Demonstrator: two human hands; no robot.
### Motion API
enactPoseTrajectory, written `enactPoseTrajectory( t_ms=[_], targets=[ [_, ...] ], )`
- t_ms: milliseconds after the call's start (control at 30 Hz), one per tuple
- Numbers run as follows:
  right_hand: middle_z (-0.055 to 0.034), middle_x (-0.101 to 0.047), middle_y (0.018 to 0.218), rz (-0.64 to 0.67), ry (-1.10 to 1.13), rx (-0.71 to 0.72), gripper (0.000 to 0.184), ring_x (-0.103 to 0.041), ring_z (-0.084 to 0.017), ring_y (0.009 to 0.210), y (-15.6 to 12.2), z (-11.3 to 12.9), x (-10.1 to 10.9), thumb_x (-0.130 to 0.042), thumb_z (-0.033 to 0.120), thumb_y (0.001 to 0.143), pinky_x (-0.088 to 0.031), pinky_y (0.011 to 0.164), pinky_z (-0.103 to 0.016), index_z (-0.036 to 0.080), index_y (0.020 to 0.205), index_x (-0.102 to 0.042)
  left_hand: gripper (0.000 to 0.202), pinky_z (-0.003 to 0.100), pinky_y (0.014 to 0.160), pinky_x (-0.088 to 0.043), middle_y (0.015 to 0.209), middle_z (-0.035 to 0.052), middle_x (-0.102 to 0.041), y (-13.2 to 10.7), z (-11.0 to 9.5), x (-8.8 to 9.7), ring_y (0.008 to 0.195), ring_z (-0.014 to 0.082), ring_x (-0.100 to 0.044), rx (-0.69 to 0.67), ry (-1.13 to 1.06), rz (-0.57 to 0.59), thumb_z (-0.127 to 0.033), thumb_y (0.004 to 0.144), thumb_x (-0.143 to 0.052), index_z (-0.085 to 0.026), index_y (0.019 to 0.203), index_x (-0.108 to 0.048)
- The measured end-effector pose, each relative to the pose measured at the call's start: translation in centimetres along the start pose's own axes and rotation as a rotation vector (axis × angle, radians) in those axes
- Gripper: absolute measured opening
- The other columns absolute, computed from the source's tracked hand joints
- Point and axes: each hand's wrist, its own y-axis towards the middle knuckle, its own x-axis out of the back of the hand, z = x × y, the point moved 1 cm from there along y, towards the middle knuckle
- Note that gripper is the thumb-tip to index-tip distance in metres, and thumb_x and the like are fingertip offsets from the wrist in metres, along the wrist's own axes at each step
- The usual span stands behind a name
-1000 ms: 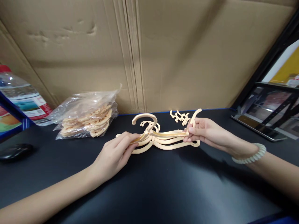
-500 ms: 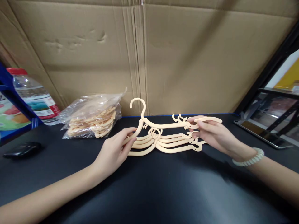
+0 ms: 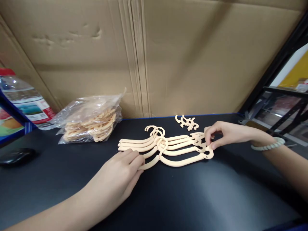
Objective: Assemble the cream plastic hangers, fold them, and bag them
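Observation:
Several cream plastic clothes hangers point(image 3: 176, 147) lie nested in a row on the black table, their hooks overlapping in the middle. My left hand point(image 3: 120, 175) is closed round the left arm of the front hanger point(image 3: 181, 162), hiding that end. At the other side, my right hand point(image 3: 225, 133) pinches the hooked piece at the front hanger's right end between thumb and fingers. Behind the row sits a small pile of cream hook pieces point(image 3: 187, 122).
A clear plastic bag point(image 3: 89, 120) of cream parts stands at the back left. Farther left are a water bottle point(image 3: 26, 99) and a black mouse point(image 3: 18, 156). A cardboard sheet point(image 3: 96, 57) rises behind the table, and a black rack point(image 3: 286, 91) borders the right.
Both hands have lowered the raised hanger onto the table, in front of the others. The hook pile behind is now unobstructed. The view has shifted slightly right.

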Motion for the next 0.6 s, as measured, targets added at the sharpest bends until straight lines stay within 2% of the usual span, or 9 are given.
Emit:
enactPoseTrajectory(
  t_ms=[100, 267, 400, 467, 533, 600],
  targets=[
    [0.0003, -0.071, 0.076, -0.032, -0.126, -0.011, 0.014, -0.061, -0.016, 0.072, 0.5, 0.1, -0.7, -0.073, 0.036, 0.077, -0.046, 0.068, -0.027, 0.022, 0.076, -0.074, 0.019, 0.032, 0.057, -0.049, 0.074, 0.0048, -0.062, -0.1, 0.2, -0.1, 0.065, 0.0208, -0.059, 0.014, 0.004, 0.020, -0.016, 0.091, -0.043, -0.022, 0.081, -0.058],
    [0.0005, -0.069, 0.071, -0.103, -0.178, -0.047, 0.014, -0.058, -0.014, 0.063, 1.0, 0.1, -1.1, -0.068, 0.035, 0.080, -0.042, 0.058, -0.025, 0.022, 0.076, -0.073, 0.022, 0.032, 0.060, -0.048, 0.077, 0.0055, -0.060, 0.1, 1.5, -0.5, 0.069, 0.0214, -0.057, 0.054, 0.025, 0.053, -0.013, 0.091, -0.040, -0.020, 0.080, -0.058],
    [-0.0010, -0.065, 0.072, -0.212, -0.243, -0.012, 0.017, -0.054, -0.013, 0.060, 1.3, -0.3, -1.3, -0.068, 0.034, 0.078, -0.041, 0.056, -0.025, 0.019, 0.071, -0.068, 0.024, 0.035, 0.066, -0.049, 0.081, 0.0066, -0.059, 0.5, 2.6, -1.7, 0.075, 0.0226, -0.056, 0.081, 0.054, 0.027, -0.016, 0.094, -0.038, -0.019, 0.082, -0.058],
    [-0.0018, -0.064, 0.074, -0.246, -0.265, 0.006, 0.019, -0.053, -0.013, 0.060, 1.4, -0.6, -1.4, -0.067, 0.036, 0.079, -0.041, 0.055, -0.025, 0.018, 0.071, -0.066, 0.022, 0.036, 0.071, -0.050, 0.086, 0.0076, -0.060, 0.9, 3.0, -1.8, 0.080, 0.0231, -0.057, 0.089, 0.062, 0.005, -0.018, 0.095, -0.039, -0.018, 0.087, -0.059],
    [-0.0021, -0.063, 0.074, -0.253, -0.265, -0.004, 0.020, -0.053, -0.013, 0.061, 1.5, -0.7, -1.6, -0.065, 0.037, 0.081, -0.041, 0.055, -0.025, 0.018, 0.074, -0.064, 0.019, 0.036, 0.075, -0.051, 0.093, 0.0080, -0.062, 1.4, 3.1, -0.6, 0.085, 0.0226, -0.059, 0.078, 0.027, -0.044, -0.021, 0.095, -0.041, -0.018, 0.095, -0.060],
    [-0.0023, -0.063, 0.074, -0.249, -0.259, -0.016, 0.019, -0.055, -0.014, 0.063, 1.5, -0.7, -1.6, -0.064, 0.036, 0.082, -0.042, 0.057, -0.026, 0.018, 0.077, -0.064, 0.016, 0.034, 0.078, -0.051, 0.099, 0.0061, -0.064, 1.5, 3.1, 1.8, 0.090, 0.0212, -0.061, 0.100, -0.033, -0.162, -0.026, 0.095, -0.048, -0.019, 0.101, -0.060]
  ],
)
